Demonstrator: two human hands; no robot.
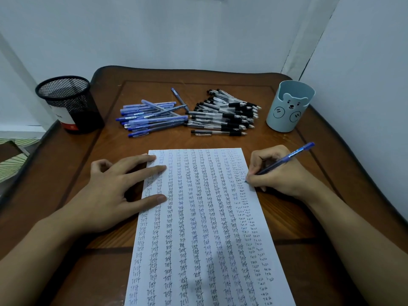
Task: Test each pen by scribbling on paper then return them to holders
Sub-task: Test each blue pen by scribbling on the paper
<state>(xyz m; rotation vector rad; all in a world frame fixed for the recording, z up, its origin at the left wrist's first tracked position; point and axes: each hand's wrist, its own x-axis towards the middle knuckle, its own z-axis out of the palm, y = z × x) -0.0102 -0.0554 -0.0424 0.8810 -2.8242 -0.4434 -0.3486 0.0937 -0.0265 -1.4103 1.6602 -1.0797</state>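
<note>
The right hand (280, 171) pinches a blue pen (284, 160) in a writing grip, tip down on the right edge of the paper (198, 228), cap end tilted up and away to the right. The left hand (114, 186) lies flat with its fingers spread, fingertips pressing the sheet's left edge, holding nothing. The page is packed top to bottom with columns of the word "test" (the rightmost columns smaller and fainter). Beyond the paper, on the wooden table (287, 217), sit two heaps: blue pens (150, 117) on the left, black-and-clear pens (225, 113) on the right, the piles just touching in the middle. A black mesh holder (68, 103) stands at the far left, a pale blue bear-faced holder (288, 107) at the far right; no pens show above either rim.
</note>
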